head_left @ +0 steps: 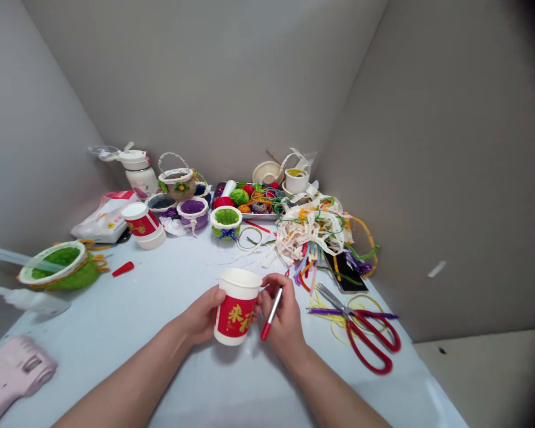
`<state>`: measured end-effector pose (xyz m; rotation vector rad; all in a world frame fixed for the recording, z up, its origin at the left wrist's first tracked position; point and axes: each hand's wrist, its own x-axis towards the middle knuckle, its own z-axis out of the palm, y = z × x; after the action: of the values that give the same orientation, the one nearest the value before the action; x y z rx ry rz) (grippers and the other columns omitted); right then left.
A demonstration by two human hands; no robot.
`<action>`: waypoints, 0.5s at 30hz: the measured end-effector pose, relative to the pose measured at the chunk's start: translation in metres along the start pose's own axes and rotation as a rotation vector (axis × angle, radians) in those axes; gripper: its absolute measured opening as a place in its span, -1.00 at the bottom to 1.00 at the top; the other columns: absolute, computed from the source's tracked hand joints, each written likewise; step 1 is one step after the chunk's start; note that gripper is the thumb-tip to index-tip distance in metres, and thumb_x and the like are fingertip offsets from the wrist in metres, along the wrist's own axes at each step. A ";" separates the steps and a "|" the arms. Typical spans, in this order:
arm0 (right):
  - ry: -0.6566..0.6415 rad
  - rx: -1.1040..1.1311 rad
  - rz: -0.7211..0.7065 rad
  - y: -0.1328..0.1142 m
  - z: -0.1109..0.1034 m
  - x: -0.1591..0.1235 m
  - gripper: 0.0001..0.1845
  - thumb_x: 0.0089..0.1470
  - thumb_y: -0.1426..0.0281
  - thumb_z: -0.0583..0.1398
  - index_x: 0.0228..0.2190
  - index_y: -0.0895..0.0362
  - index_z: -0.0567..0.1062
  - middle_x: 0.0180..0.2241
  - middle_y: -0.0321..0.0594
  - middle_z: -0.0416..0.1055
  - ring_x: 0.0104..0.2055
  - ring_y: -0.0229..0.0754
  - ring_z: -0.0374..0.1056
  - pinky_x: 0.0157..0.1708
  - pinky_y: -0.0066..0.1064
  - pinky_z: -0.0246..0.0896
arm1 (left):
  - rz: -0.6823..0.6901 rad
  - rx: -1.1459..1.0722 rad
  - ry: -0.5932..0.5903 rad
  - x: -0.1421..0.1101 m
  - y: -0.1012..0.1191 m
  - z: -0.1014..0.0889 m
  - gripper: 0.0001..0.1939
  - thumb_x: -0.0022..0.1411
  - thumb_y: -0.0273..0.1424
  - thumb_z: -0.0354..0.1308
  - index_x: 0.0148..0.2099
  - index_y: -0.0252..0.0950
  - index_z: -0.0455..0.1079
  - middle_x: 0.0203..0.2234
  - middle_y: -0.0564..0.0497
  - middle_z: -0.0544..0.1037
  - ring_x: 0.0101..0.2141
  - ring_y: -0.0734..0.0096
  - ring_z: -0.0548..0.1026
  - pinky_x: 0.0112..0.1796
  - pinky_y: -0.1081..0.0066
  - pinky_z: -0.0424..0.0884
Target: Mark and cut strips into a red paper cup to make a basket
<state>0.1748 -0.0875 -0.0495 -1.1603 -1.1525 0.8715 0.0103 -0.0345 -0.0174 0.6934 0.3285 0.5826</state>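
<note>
A white paper cup (236, 309) with a red band and gold characters is held upright over the table's front middle. My left hand (205, 315) is closed round its left side. In my right hand (284, 312), close by the cup's right side, is a marker (271, 313) with a silver barrel and a red end pointing down. The right fingertips are near or touching the cup; which of the two I cannot tell. A loose red marker cap (123, 269) lies on the table to the left.
Scissors (361, 330) with red handles lie at the right over a purple pencil (314, 310). A heap of lace and yarn (310, 229) partly covers a phone (350, 279). Small yarn baskets (194, 214) and stacked cups (145, 229) stand behind. A pink device (20, 371) is front left.
</note>
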 end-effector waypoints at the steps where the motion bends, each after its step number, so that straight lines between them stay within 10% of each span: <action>1: 0.030 -0.042 -0.024 0.000 0.000 0.000 -0.79 0.21 0.38 0.11 -0.10 0.01 0.30 -0.27 -0.24 0.38 -0.40 -0.25 0.37 -0.42 -0.38 0.36 | 0.006 0.008 0.023 0.000 -0.001 0.000 -0.36 -0.04 -0.03 0.38 -0.02 -0.41 0.51 -0.18 -0.24 0.60 -0.20 0.14 0.56 -0.12 0.26 0.43; 15: 0.109 -0.106 -0.106 -0.003 -0.005 0.005 -0.80 0.20 0.41 0.12 -0.11 -0.01 0.33 -0.23 -0.24 0.40 -0.25 -0.21 0.39 -0.31 -0.38 0.34 | -0.010 -0.014 0.260 0.009 -0.005 0.013 -0.56 0.12 -0.18 0.33 -0.06 -0.38 0.46 -0.23 -0.22 0.61 -0.20 0.11 0.57 -0.10 0.17 0.42</action>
<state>0.1803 -0.0849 -0.0458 -1.2068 -1.1711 0.6646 0.0250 -0.0388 -0.0120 0.6030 0.5687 0.6661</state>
